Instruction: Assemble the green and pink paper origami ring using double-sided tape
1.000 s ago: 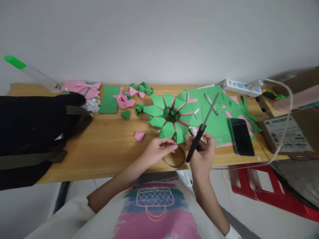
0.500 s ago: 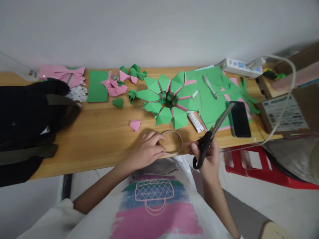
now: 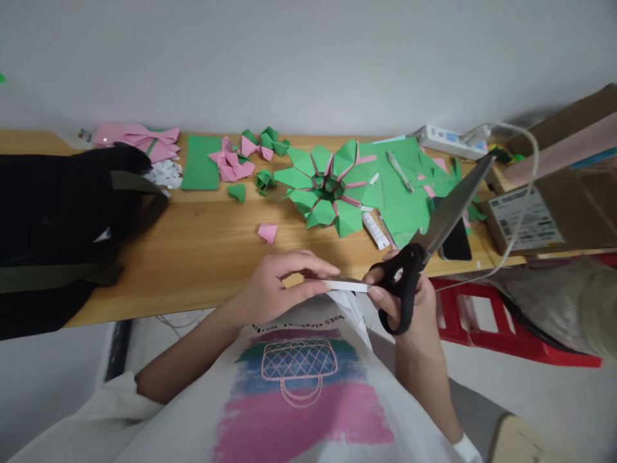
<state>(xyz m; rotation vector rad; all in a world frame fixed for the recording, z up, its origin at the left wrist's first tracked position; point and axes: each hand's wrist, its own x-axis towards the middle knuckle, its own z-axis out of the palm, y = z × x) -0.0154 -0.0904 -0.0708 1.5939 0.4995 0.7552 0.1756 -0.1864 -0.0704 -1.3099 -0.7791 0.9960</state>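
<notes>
A thin roll of white tape (image 3: 347, 286), nearly used up and seen edge-on, is held level over the table's front edge. My left hand (image 3: 277, 283) is closed on its left side between thumb and fingers. In my right hand (image 3: 427, 315) are black-handled scissors (image 3: 450, 202), blades together and pointing up to the right. The right thumb and a fingertip also touch the roll's right end. Behind the hands stands a ring-shaped folded paper piece (image 3: 321, 215) in green and pink. A single pink folded piece (image 3: 267, 233) lies left of it.
Folded pink pieces (image 3: 231, 161) and a green paper stack (image 3: 201, 164) lie at the back left, near a black bag (image 3: 53, 225). To the right are a pen (image 3: 399, 171), a white tube (image 3: 375, 230), a phone (image 3: 456, 241), a power strip (image 3: 450, 140) and a cardboard box (image 3: 578, 215).
The tape roll has been lifted off the table and turned edge-on. My right hand has come to its right end, with the scissors raised higher. The view has shifted slightly.
</notes>
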